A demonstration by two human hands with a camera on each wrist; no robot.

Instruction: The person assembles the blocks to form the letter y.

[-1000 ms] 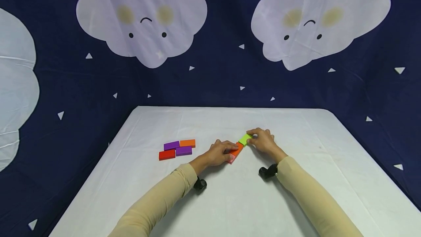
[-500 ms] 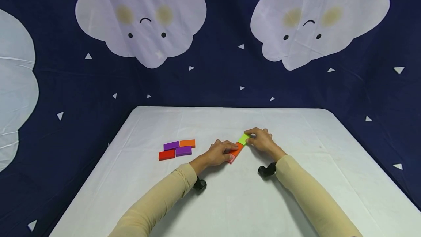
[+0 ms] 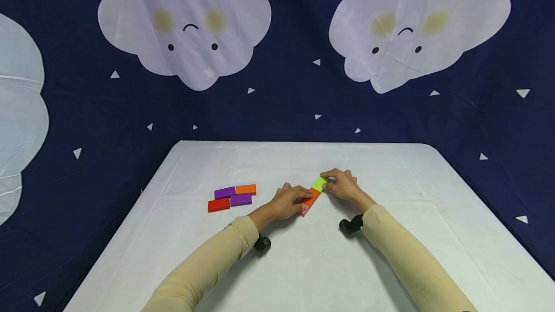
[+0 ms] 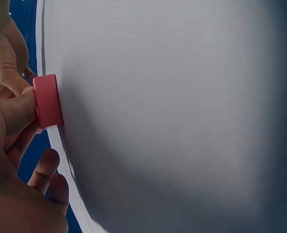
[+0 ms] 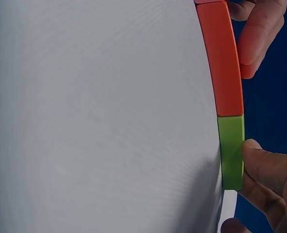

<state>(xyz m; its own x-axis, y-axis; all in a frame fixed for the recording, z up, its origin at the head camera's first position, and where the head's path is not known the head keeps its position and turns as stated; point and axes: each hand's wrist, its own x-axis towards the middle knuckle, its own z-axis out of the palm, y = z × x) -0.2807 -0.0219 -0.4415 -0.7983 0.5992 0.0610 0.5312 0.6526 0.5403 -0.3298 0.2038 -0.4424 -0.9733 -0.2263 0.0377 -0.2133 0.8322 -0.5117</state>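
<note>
Green block (image 5: 231, 153) has shifted slightly left, abutting the orange block (image 5: 222, 63); right hand (image 3: 344, 187) pinches it, left hand (image 3: 284, 202) grips orange block and pink block (image 4: 49, 101). Probably light, rigid; grip opposite sides.

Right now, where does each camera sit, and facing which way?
Head: worn on the head, facing forward and down at the table; sleeves, left grip and right grip show.
Left wrist: worn there, facing the pink block; parts of both grips show.
Right wrist: worn there, facing the green block; parts of both grips show.
Shared by head and right wrist: green block.
</note>
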